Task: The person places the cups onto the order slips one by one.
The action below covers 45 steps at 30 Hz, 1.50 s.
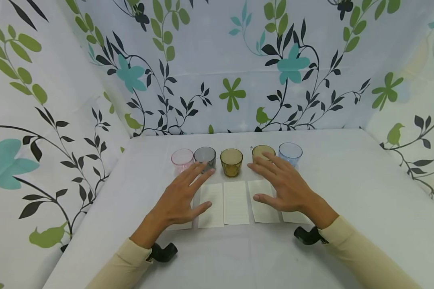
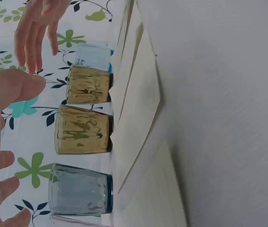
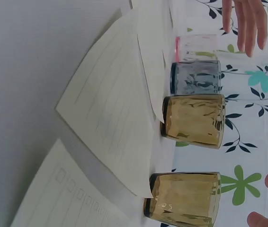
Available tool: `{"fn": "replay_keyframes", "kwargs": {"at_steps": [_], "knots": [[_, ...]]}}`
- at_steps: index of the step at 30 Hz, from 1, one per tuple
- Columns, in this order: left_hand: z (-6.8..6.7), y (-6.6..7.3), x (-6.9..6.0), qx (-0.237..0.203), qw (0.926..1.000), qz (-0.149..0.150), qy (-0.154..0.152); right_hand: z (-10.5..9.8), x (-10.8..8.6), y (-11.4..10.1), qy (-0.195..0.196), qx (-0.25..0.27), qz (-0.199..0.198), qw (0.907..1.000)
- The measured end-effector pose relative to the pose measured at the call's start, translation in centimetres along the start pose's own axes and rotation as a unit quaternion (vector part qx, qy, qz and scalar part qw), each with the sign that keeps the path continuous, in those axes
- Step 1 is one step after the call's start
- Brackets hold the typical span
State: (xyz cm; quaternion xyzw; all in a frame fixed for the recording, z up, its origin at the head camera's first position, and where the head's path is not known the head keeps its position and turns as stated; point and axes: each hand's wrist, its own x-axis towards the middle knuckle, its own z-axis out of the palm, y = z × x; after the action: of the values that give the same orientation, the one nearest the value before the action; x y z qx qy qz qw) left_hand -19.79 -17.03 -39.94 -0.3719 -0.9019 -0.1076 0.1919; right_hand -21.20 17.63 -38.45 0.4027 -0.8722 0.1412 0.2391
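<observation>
Both hands hover over a row of glasses and paper sheets, fingers spread, holding nothing. In the head view the left hand (image 1: 182,196) is over the left sheets, its fingertips in front of the grey glass (image 1: 205,157). The right hand (image 1: 285,184) is above the right sheets, its fingers partly covering the right amber glass (image 1: 263,151). A pink glass (image 1: 182,158) stands at the left end, another amber glass (image 1: 232,162) in the middle, a blue glass (image 1: 290,152) at the right end. Pale lined paper (image 1: 236,202) lies between the hands.
The white-covered table (image 1: 217,257) reaches back to a patterned cloth (image 1: 209,64), with similar cloth on both sides. Several sheets lie side by side in front of the glasses; the right wrist view shows small printed boxes on one sheet (image 3: 70,194). Dark devices are strapped to both wrists.
</observation>
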Motion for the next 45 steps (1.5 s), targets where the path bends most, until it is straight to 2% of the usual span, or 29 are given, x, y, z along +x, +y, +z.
{"fn": "replay_keyframes", "kwargs": {"at_steps": [8, 17, 26, 35, 45], "knots": [[-0.2, -1.2, -0.1, -0.033, 0.9991, -0.023, 0.017, 0.8, 0.7, -0.2, -0.015, 0.014, -0.004, 0.9998], [-0.3, -2.3, 0.2, -0.036, 0.9983, -0.025, 0.039, 1.2, 2.3, -0.3, -0.007, 0.015, 0.0, 0.9999], [-0.5, -3.4, 0.2, -0.047, 0.9957, -0.054, 0.059, 1.9, 4.1, -0.9, 0.012, 0.046, 0.006, 0.9989], [-0.6, -4.3, -0.4, -0.059, 0.9904, -0.095, 0.082, 2.7, 6.2, -1.7, 0.037, 0.063, -0.002, 0.9974], [-0.4, -5.2, -0.4, -0.103, 0.9808, -0.129, 0.104, 3.6, 8.1, -2.3, 0.025, 0.085, 0.02, 0.9959]]}}
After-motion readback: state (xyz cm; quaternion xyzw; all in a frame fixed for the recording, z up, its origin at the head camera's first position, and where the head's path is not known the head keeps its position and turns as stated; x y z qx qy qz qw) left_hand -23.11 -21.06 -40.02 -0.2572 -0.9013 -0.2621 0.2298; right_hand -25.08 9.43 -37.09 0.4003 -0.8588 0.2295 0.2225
